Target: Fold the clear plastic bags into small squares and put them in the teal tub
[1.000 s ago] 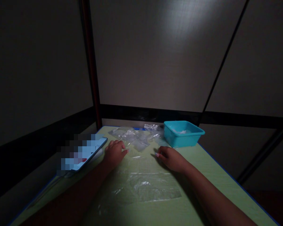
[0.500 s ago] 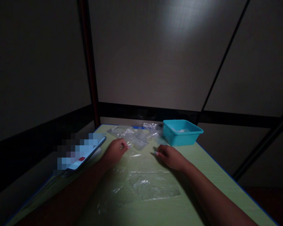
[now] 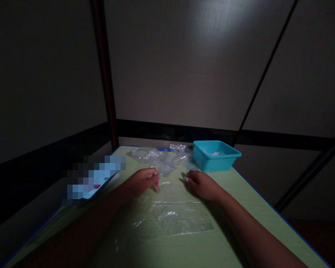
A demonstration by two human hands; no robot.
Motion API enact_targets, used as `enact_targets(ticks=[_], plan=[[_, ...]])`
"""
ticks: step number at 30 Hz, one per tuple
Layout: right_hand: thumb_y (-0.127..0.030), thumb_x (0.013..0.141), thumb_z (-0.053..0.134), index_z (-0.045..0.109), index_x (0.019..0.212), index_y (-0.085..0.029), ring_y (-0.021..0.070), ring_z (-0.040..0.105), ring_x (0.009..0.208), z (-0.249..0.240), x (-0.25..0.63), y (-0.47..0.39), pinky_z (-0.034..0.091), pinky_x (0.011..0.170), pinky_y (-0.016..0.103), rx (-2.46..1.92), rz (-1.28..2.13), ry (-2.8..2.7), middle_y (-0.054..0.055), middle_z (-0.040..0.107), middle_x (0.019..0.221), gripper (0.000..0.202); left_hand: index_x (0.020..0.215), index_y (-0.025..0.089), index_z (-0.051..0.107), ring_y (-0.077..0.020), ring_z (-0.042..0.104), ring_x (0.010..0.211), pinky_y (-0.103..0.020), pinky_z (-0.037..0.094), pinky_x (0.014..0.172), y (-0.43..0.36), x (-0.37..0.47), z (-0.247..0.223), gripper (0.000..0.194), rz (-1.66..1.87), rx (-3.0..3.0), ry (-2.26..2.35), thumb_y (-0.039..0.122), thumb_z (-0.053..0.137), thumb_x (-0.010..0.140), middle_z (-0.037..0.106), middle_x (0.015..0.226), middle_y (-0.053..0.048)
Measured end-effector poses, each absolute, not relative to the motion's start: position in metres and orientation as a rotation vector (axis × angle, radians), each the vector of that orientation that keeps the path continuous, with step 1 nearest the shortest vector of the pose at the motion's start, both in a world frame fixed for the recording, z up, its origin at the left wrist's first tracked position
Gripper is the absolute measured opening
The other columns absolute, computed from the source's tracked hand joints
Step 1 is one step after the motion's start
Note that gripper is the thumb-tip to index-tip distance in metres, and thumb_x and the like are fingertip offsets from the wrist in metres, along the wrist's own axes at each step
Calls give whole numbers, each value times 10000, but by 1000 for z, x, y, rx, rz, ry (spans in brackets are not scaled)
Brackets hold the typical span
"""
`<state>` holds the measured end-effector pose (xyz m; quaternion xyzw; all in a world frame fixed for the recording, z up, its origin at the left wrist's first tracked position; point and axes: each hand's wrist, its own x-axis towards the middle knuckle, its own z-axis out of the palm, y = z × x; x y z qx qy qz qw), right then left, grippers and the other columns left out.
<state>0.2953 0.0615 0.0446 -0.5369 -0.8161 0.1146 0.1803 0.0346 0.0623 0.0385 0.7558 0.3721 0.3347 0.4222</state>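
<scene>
A thin, clear plastic bag lies spread over the pale green table, creased and shiny in places. At its far left part, my left hand is closed in a pinch. A bit of the clear plastic shows at those fingertips, and some lower fingers look reddish behind it. Close to the bag's far right part, my right hand rests low with thumb and fingers pressed together. Whatever it may pinch is too faint to make out. Beyond both hands lie crumpled clear plastic bags.
A turquoise plastic basket stands at the table's back right, with something whitish inside. On the left, a phone with a lit, partly blurred screen leans on a pale support. Dark-trimmed panels rise behind the green table, which has a blue edge.
My left hand has moved a little right and nearer to me, its fingers now closed at the plastic. The right hand has stayed nearly in place.
</scene>
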Motion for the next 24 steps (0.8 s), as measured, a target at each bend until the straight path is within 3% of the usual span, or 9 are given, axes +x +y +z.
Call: enact_targets(ticks=[7,13,20,24], plan=[[-334,866,411,566,794,-151,130,488,610,46,295,60,303,552,236,-1505,282,-2308,61,608,726,250,793,178,511,-135,541,625,-249,421,608,65,35,39,252,986,1967,1084,366,359,865,595,654,6],[-334,863,416,564,780,-158,132,488,602,44,296,61,303,547,238,-1468,269,-2303,56,606,711,244,860,202,579,-209,489,922,-344,374,840,66,29,34,163,922,2499,1329,318,486,796,576,899,-32],[-391,851,435,571,850,-170,134,494,605,40,298,63,318,531,234,-1473,316,-2289,45,601,732,260,1199,310,487,-292,304,1185,-451,282,954,62,24,27,476,597,2694,1474,465,550,753,409,1254,-71],[-442,787,532,567,973,-176,177,523,773,40,296,60,390,664,268,-1405,201,-2313,73,590,887,327,1261,333,427,-315,249,1234,-484,252,974,62,23,26,570,476,2695,1473,531,544,740,361,1308,-80]])
